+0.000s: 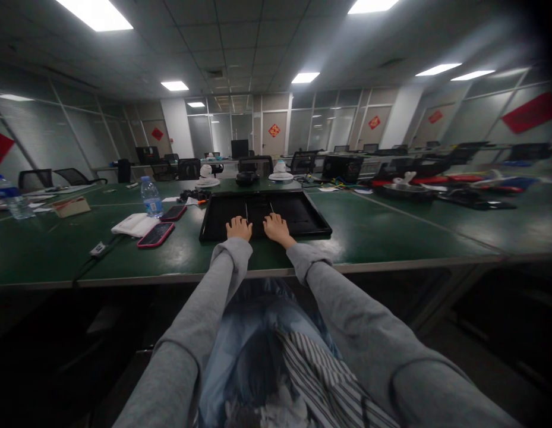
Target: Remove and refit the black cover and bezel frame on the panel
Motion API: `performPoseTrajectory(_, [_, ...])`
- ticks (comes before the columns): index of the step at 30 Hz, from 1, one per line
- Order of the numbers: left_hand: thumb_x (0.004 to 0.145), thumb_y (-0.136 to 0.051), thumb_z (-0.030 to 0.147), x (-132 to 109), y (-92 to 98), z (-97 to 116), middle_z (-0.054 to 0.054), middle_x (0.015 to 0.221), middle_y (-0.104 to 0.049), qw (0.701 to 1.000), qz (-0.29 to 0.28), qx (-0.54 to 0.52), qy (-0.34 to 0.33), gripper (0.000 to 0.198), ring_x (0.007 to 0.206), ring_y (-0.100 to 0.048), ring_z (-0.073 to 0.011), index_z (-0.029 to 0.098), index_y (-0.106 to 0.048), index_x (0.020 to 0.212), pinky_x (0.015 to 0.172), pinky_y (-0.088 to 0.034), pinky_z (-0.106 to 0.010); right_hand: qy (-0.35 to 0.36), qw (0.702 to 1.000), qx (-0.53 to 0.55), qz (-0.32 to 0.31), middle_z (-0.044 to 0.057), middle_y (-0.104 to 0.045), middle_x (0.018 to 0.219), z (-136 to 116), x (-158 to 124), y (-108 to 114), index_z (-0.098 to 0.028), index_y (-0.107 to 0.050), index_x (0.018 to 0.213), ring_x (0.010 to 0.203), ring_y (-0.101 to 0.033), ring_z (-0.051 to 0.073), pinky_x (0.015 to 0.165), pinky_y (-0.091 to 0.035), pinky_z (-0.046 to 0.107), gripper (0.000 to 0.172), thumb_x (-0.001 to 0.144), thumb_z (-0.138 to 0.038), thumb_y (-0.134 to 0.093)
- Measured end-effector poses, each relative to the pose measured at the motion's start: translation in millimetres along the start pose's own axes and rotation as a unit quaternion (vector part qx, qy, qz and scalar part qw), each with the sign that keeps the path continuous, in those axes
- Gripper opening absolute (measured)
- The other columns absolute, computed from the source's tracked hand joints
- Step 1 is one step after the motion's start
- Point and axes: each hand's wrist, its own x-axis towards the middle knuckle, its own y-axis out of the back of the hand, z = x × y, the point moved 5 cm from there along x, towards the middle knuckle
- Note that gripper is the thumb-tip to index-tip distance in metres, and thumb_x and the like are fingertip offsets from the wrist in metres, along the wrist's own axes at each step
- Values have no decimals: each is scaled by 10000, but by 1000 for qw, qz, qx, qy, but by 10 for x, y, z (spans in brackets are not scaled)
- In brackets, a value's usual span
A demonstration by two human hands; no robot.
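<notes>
A shallow black rectangular tray (pixel 311 223) lies on the green table in front of me. My left hand (pixel 239 228) rests palm down over its near edge, fingers loosely spread. Beside it, my right hand (pixel 278 228) lies palm down in the same way, a little to the right, with a gap between the two. One thin pale stick (pixel 246 210) lies in the tray by the left hand's fingers. Just beyond the right fingertips is another thin stick (pixel 271 207). What kind of sticks they are is too small to tell; neither looks gripped.
Left of the tray are two phones (pixel 156 235), a white notebook (pixel 133 224) and a water bottle (pixel 151 197). Two white fan-like devices (pixel 281 172) stand behind it. Cables and dark equipment (pixel 403 191) lie to the right. The table's front edge (pixel 391 261) runs before my lap.
</notes>
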Motion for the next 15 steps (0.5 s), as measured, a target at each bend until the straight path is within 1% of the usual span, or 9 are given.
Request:
performPoseTrajectory(5, [982,-437,280,-1,-10,12,-101,1395,-529,999,-3,33,15,350,1276,-446,-270,258,-627,1275,1052,-348,-453,-16,1000,-26,-6,158,-453,1464,-15,-43,30,-177,-559,1387,1322,-393,295,1059,-354,463,475,1003,-282,-301])
performPoseTrajectory(7, [967,-451,248,-6,9,13,-91,1404,-518,999,0,35,22,386,1277,-445,-255,266,-588,1328,1052,-353,-436,-23,999,-32,-6,157,-439,1476,-29,-57,51,-179,-510,1446,1329,-385,291,1058,-353,457,502,999,-265,-299])
performPoseTrajectory(10, [954,-461,227,-8,27,11,-102,1420,-502,999,2,30,29,458,1286,-443,-255,259,-518,1408,1056,-351,-437,-33,999,-32,-9,182,-436,1475,-42,-62,68,-129,-405,1522,1326,-386,293,1056,-355,450,555,992,-245,-288])
performPoseTrajectory(13, [955,-455,235,-1,15,6,-107,1407,-516,999,-1,29,26,429,1274,-453,-263,256,-558,1371,1049,-358,-447,-36,999,-28,-1,196,-449,1461,-42,-54,71,-82,-341,1549,1317,-392,293,1057,-356,441,588,984,-236,-287])
performPoseTrajectory(15, [955,-453,240,5,3,2,-101,1395,-528,999,-3,29,19,395,1269,-456,-265,265,-604,1319,1043,-363,-453,-34,999,-25,3,187,-455,1456,-36,-48,62,-91,-343,1550,1313,-396,288,1059,-356,437,590,980,-235,-292])
